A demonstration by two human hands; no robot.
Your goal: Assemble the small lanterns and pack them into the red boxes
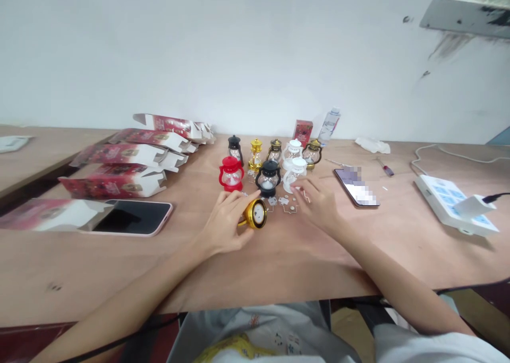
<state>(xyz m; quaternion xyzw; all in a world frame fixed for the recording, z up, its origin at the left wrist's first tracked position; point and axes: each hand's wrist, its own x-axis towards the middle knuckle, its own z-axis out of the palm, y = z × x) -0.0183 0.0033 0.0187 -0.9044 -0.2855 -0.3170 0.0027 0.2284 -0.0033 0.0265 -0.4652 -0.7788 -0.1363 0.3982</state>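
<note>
My left hand (227,222) is closed around a small gold lantern (250,214). The lantern lies tipped over, so its round base, with a white disc inside a dark ring, faces me. My right hand (319,203) hovers low over small metal and white pieces (283,201) on the table, its bent fingers apart beside a white lantern (295,172). A black lantern (268,178) and a red lantern (231,174) stand upright just beyond my hands. Behind them are another gold lantern (255,154), a bronze-coloured lantern (313,153) and several others.
Opened red-and-white boxes (131,155) lie at left, near a phone (133,217). Another phone (356,187) and a white power strip (454,203) with a plugged-in charger are on the right. A bottle (330,125), small red box (303,132), tissue (372,145) and screwdriver (385,168) sit farther back.
</note>
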